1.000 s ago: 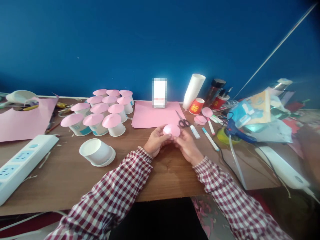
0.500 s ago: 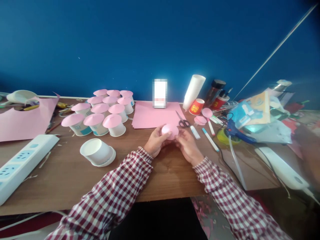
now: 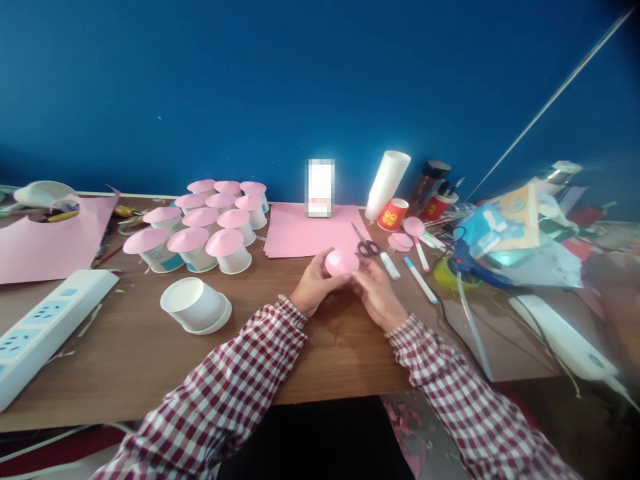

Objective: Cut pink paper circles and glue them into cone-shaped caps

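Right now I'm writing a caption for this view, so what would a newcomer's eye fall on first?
Probably the rows of white paper cups topped with shallow pink paper cones, at the back left of the brown wooden table. Next, the round pink paper piece between the left hand and the right hand, near the middle. Behind them, a glowing white upright rectangle stands out against the deep blue wall.
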Motion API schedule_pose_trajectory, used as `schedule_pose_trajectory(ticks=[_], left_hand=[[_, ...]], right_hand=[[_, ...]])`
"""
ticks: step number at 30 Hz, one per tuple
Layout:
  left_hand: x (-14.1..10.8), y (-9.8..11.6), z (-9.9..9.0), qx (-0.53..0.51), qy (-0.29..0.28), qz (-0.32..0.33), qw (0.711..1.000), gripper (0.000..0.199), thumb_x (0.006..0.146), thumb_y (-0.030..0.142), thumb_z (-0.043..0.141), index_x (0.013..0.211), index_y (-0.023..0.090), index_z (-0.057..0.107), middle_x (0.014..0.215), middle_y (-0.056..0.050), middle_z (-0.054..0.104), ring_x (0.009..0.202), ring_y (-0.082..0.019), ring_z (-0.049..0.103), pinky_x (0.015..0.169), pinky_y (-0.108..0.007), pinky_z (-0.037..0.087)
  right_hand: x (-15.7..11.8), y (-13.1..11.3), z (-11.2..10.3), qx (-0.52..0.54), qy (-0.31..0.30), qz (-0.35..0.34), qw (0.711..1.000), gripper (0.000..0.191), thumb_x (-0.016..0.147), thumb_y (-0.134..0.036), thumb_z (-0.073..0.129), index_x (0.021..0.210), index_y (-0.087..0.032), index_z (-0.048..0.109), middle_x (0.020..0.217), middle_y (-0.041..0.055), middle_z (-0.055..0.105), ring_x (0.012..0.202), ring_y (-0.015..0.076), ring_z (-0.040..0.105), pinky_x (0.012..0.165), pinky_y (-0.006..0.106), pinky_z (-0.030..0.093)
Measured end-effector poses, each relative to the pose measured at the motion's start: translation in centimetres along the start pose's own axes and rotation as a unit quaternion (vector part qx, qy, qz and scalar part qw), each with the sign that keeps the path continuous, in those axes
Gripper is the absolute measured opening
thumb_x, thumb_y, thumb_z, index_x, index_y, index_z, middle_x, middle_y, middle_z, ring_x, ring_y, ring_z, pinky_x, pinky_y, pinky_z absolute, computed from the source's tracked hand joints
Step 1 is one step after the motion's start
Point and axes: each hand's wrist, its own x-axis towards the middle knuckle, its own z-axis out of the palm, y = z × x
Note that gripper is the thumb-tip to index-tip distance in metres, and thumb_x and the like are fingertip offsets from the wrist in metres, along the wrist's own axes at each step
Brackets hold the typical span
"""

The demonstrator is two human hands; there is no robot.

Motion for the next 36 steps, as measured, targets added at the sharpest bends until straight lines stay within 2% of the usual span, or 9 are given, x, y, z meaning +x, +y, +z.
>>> schedule_pose_trajectory(ticks=[5, 10, 12, 15, 20, 24, 25, 30, 36], left_hand=[[0.3, -0.4, -0.3, 0.036, -0.006, 0.016, 0.999, 0.08, 0.063, 0.017, 0.075, 0.133, 0.017, 0.036, 0.106, -0.009, 0.059, 0.082, -0.014, 0.058, 0.076, -0.029, 0.05], [0.2, -0.4, -0.4, 0.075, -0.025, 0.041, 0.996, 0.082, 0.062, 0.021, 0.076, 0.134, 0.017, 0.035, 0.111, -0.009, 0.058, 0.09, -0.016, 0.058, 0.079, -0.028, 0.048], [0.1, -0.2, -0.4, 0.081, -0.035, 0.042, 0.995, 0.082, 0.065, 0.025, 0.074, 0.135, 0.017, 0.033, 0.104, -0.009, 0.06, 0.085, -0.014, 0.058, 0.075, -0.027, 0.048], [0.3, 0.1, -0.7, 0.077, -0.021, 0.037, 0.996, 0.077, 0.071, 0.032, 0.069, 0.136, 0.017, 0.031, 0.088, -0.006, 0.062, 0.069, -0.01, 0.057, 0.065, -0.024, 0.047], [1.0, 0.5, -1.2, 0.038, 0.079, 0.046, 0.995, 0.062, 0.076, 0.044, 0.061, 0.126, 0.014, 0.042, 0.079, -0.004, 0.061, 0.055, -0.006, 0.051, 0.052, -0.018, 0.042], [1.3, 0.4, -1.2, 0.039, 0.103, 0.049, 0.993, 0.061, 0.073, 0.045, 0.063, 0.122, 0.012, 0.045, 0.073, -0.002, 0.06, 0.052, -0.005, 0.049, 0.049, -0.017, 0.04], [1.3, 0.5, -1.1, 0.043, 0.102, 0.049, 0.993, 0.061, 0.073, 0.045, 0.064, 0.121, 0.012, 0.045, 0.072, -0.002, 0.06, 0.052, -0.005, 0.049, 0.049, -0.018, 0.04], [1.1, 0.6, -0.9, 0.055, 0.095, 0.044, 0.993, 0.061, 0.073, 0.046, 0.063, 0.121, 0.011, 0.046, 0.07, -0.002, 0.06, 0.051, -0.006, 0.049, 0.049, -0.018, 0.04], [1.3, 0.6, -1.1, 0.038, 0.102, 0.045, 0.993, 0.06, 0.072, 0.046, 0.064, 0.119, 0.012, 0.047, 0.069, -0.002, 0.059, 0.05, -0.005, 0.048, 0.047, -0.017, 0.039]], right_hand=[[-0.1, -0.2, 0.1, -0.015, -0.004, -0.001, 1.0, 0.033, 0.068, -0.029, 0.068, 0.097, -0.022, 0.056, 0.083, -0.0015, 0.063, 0.062, 0.0095, 0.053, 0.048, 0.02, 0.035], [-0.3, -0.6, 0.1, -0.023, 0.001, -0.013, 1.0, 0.032, 0.068, -0.03, 0.067, 0.098, -0.022, 0.055, 0.082, -0.0023, 0.062, 0.062, 0.0092, 0.054, 0.049, 0.02, 0.036], [-0.3, -0.9, -0.2, -0.04, 0.013, -0.026, 0.999, 0.033, 0.068, -0.029, 0.067, 0.097, -0.022, 0.054, 0.081, -0.0024, 0.062, 0.062, 0.0093, 0.054, 0.049, 0.019, 0.037], [0.1, -1.9, -1.2, -0.057, 0.066, -0.054, 0.995, 0.034, 0.065, -0.028, 0.069, 0.093, -0.02, 0.054, 0.075, -0.003, 0.061, 0.059, 0.0078, 0.053, 0.046, 0.016, 0.036], [3.0, -5.6, -5.1, -0.075, 0.189, -0.112, 0.973, 0.032, 0.06, -0.023, 0.068, 0.089, -0.017, 0.055, 0.065, -0.0041, 0.057, 0.049, 0.0045, 0.047, 0.037, 0.012, 0.03], [6.7, -8.3, -8.4, -0.114, 0.311, -0.086, 0.94, 0.025, 0.062, -0.015, 0.061, 0.086, -0.016, 0.055, 0.058, -0.004, 0.055, 0.045, 0.0049, 0.046, 0.034, 0.011, 0.029], [7.6, -8.6, -9.0, -0.122, 0.324, -0.085, 0.934, 0.022, 0.063, -0.014, 0.058, 0.085, -0.016, 0.054, 0.056, -0.0042, 0.054, 0.044, 0.005, 0.046, 0.034, 0.011, 0.029], [10.4, -8.0, -10.3, -0.169, 0.366, -0.074, 0.912, 0.016, 0.065, -0.009, 0.053, 0.08, -0.015, 0.054, 0.048, -0.0056, 0.049, 0.04, 0.0058, 0.043, 0.031, 0.012, 0.026], [10.9, -6.4, -11.1, -0.265, 0.375, -0.044, 0.887, 0.016, 0.064, -0.008, 0.058, 0.079, -0.013, 0.057, 0.047, -0.0034, 0.049, 0.041, 0.0094, 0.046, 0.033, 0.017, 0.031]])
